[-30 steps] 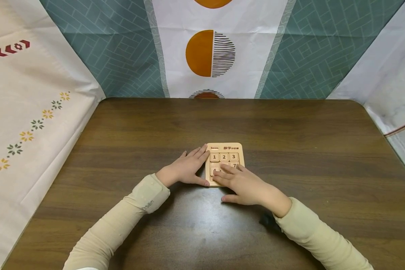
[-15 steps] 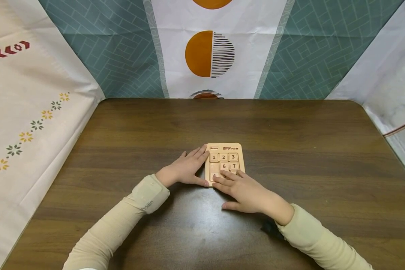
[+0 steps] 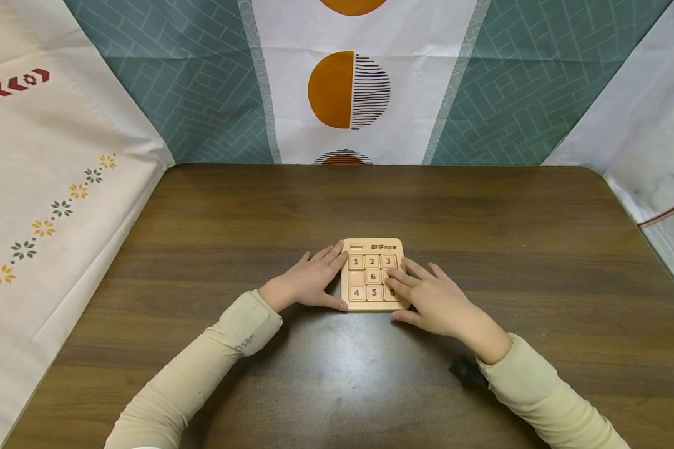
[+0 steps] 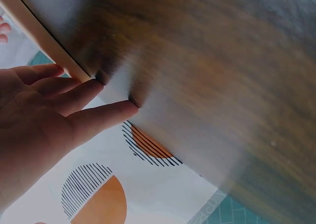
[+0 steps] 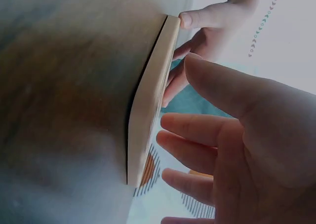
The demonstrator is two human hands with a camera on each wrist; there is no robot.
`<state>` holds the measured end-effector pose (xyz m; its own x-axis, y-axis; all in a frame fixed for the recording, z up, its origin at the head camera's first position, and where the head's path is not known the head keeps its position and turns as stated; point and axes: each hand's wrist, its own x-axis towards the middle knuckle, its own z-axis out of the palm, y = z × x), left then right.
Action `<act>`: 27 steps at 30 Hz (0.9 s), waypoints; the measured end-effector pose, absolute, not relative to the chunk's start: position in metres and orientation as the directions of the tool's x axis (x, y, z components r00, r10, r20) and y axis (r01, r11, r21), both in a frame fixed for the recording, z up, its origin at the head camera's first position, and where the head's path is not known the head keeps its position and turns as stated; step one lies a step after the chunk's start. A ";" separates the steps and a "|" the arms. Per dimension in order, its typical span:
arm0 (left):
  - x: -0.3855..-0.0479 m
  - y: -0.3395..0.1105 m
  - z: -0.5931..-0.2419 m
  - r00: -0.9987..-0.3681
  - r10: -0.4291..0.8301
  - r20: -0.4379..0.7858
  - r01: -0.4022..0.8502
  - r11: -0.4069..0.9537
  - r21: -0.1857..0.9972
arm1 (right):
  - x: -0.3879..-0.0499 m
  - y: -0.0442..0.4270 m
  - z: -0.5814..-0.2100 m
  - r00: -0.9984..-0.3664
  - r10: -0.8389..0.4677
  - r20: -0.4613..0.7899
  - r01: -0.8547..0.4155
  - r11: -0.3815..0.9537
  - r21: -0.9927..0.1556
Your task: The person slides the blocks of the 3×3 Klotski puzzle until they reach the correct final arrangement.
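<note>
A wooden number slide puzzle (image 3: 371,306) lies flat on the table, its pale side wall (image 5: 148,105) filling the middle of the right wrist view. Tiles 1, 2 and 3 form its top row; tiles 4, 5 and 8 the bottom one. In the middle row, a gap sits at the left beside tile 6 (image 3: 373,277); fingers cover the tile on the right. My left hand (image 3: 309,280) rests against the puzzle's left edge, fingers extended. My right hand (image 3: 435,302) reaches over the right side with loosely straight fingers, its index finger at the right column.
The brown wooden table (image 3: 230,212) surrounds the puzzle. A patterned cloth (image 3: 202,81) hangs behind its far edge, and a white cloth (image 3: 62,262) borders the left. Under my right wrist is a small dark object (image 3: 467,372).
Tile 4 has slid down into the bottom-left corner, leaving the gap above it. My right hand has moved from the lower-left tiles to the right side. The left hand stays put.
</note>
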<state>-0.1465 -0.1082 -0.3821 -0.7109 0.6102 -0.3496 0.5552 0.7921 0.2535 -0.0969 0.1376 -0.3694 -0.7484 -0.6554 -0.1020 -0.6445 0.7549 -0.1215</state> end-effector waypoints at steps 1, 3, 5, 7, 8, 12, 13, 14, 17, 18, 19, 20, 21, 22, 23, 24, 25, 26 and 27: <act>-0.147 -0.108 -0.382 -0.711 0.610 -0.350 0.555 0.793 0.253 | -0.097 0.138 -0.370 -0.749 -0.656 -0.098 -0.645 0.754 -0.124; -0.147 -0.108 -0.382 -0.712 0.608 -0.352 0.554 0.794 0.251 | -0.098 0.137 -0.371 -0.742 -0.664 -0.093 -0.652 0.747 -0.130; -0.147 -0.108 -0.382 -0.713 0.605 -0.354 0.552 0.796 0.249 | -0.099 0.134 -0.372 -0.731 -0.677 -0.089 -0.665 0.735 -0.136; -0.147 -0.108 -0.382 -0.714 0.603 -0.356 0.550 0.797 0.248 | -0.100 0.131 -0.373 -0.719 -0.689 -0.087 -0.677 0.723 -0.137; -0.147 -0.108 -0.382 -0.713 0.603 -0.357 0.550 0.797 0.248 | -0.100 0.130 -0.374 -0.716 -0.692 -0.087 -0.680 0.720 -0.136; -0.147 -0.108 -0.382 -0.712 0.604 -0.359 0.552 0.797 0.246 | -0.101 0.125 -0.374 -0.713 -0.696 -0.089 -0.685 0.718 -0.126; -0.147 -0.108 -0.382 -0.712 0.604 -0.359 0.552 0.797 0.247 | -0.102 0.123 -0.374 -0.713 -0.695 -0.090 -0.684 0.719 -0.125; -0.147 -0.108 -0.382 -0.712 0.603 -0.358 0.551 0.797 0.247 | -0.102 0.122 -0.373 -0.713 -0.695 -0.093 -0.685 0.718 -0.123; -0.147 -0.107 -0.381 -0.713 0.603 -0.357 0.548 0.797 0.253 | -0.103 0.119 -0.372 -0.708 -0.699 -0.102 -0.688 0.715 -0.129; -0.147 -0.107 -0.381 -0.713 0.603 -0.357 0.547 0.797 0.254 | -0.103 0.118 -0.371 -0.705 -0.701 -0.104 -0.690 0.713 -0.126; -0.147 -0.107 -0.381 -0.713 0.604 -0.356 0.548 0.797 0.255 | -0.103 0.116 -0.370 -0.703 -0.703 -0.109 -0.691 0.711 -0.128; -0.147 -0.107 -0.381 -0.713 0.605 -0.356 0.549 0.796 0.254 | -0.104 0.115 -0.370 -0.700 -0.704 -0.115 -0.692 0.710 -0.130; -0.147 -0.107 -0.381 -0.712 0.606 -0.355 0.550 0.796 0.254 | -0.104 0.114 -0.370 -0.699 -0.705 -0.122 -0.692 0.709 -0.133; -0.147 -0.107 -0.381 -0.711 0.606 -0.355 0.551 0.795 0.254 | -0.105 0.112 -0.370 -0.696 -0.706 -0.128 -0.694 0.708 -0.132; -0.147 -0.107 -0.381 -0.711 0.607 -0.355 0.552 0.795 0.253 | -0.105 0.111 -0.369 -0.695 -0.707 -0.134 -0.695 0.707 -0.131; -0.147 -0.107 -0.381 -0.711 0.607 -0.355 0.552 0.795 0.252 | -0.106 0.109 -0.369 -0.693 -0.708 -0.140 -0.696 0.706 -0.130; -0.147 -0.107 -0.381 -0.711 0.607 -0.355 0.554 0.794 0.251 | -0.106 0.107 -0.369 -0.691 -0.708 -0.146 -0.696 0.706 -0.134; -0.147 -0.107 -0.381 -0.710 0.608 -0.354 0.554 0.794 0.251 | -0.107 0.106 -0.369 -0.688 -0.710 -0.151 -0.697 0.704 -0.133; -0.147 -0.107 -0.381 -0.711 0.608 -0.354 0.554 0.794 0.252 | -0.107 0.105 -0.369 -0.686 -0.711 -0.156 -0.698 0.703 -0.134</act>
<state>-0.1469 -0.1071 -0.3815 -0.7106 0.6081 -0.3538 0.5536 0.7937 0.2523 -0.1069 0.1046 -0.3692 -0.6862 -0.7105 -0.1557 -0.6979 0.7035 -0.1342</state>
